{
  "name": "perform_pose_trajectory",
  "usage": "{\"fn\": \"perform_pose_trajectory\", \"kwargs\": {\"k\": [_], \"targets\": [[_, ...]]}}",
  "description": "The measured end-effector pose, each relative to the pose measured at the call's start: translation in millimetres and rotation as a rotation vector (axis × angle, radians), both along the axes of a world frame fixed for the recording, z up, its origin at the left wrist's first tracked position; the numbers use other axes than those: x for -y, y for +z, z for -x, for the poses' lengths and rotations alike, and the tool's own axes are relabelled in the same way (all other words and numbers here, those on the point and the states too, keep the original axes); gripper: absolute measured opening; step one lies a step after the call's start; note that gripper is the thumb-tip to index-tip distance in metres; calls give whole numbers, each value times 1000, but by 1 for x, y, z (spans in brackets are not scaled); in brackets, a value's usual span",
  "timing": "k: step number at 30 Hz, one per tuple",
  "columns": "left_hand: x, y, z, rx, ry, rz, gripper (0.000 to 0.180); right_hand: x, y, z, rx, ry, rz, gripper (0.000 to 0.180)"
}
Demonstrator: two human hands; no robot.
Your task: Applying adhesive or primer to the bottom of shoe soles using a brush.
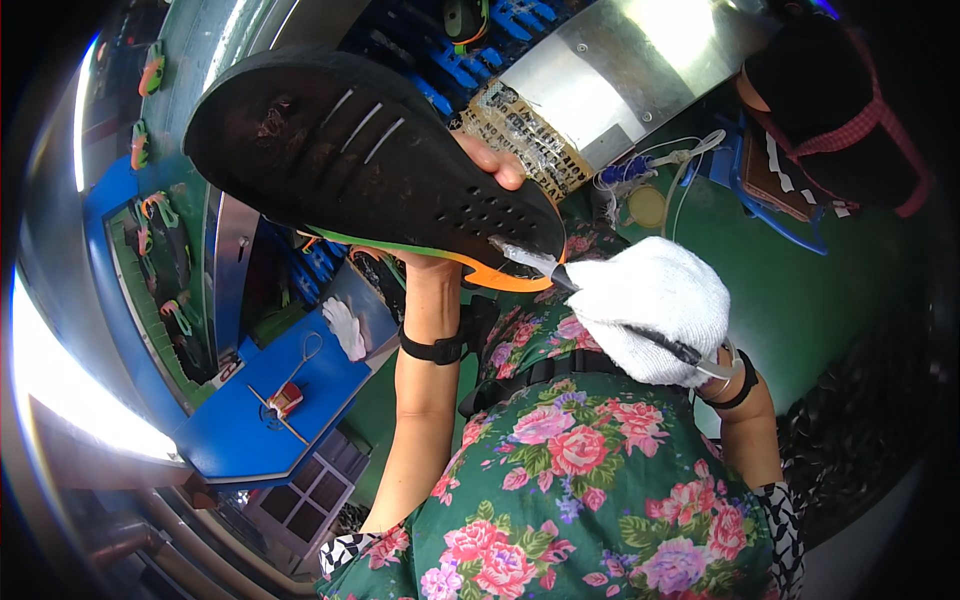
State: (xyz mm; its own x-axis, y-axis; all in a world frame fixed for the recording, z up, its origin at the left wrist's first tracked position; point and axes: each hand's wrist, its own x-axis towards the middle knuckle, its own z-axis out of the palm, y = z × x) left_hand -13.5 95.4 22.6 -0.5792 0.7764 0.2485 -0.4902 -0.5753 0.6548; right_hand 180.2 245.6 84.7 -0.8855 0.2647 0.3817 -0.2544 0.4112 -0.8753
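Note:
A black shoe-sole-shaped piece point(330, 165) is held up in front of me, its flat face toward me. It has slots toward its broad end, small holes near its narrow end, and a green and orange edge point(495, 277). My left hand point(488, 160) grips it from behind; its fingertips curl over the far edge and the palm is hidden. My right hand point(650, 305), in a white knit glove, is closed round the dark handle of a small brush-like tool point(540, 264). The tool's pale tip touches the black face near the narrow end.
At left, a blue table point(250, 430) carries a white glove point(344, 330) and a small red container point(287, 400). Shoe pieces point(150, 225) with orange and green parts lie on the line beyond. A metal cover point(590, 90) stands ahead; a person in a dark cap point(840, 110) is at right.

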Motion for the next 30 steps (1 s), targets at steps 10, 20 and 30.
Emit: {"fn": "perform_pose_trajectory", "kwargs": {"k": [10,20,30], "targets": [[0,3,-2,-10,8,66,71,-7,-6,1,126,176,599,11],[2,-12,4,12,-23,65,78,-1,-6,3,100,144,402,16],[-10,12,-3,316,-115,150,112,-1,-12,1,-76,179,-99,30]]}}
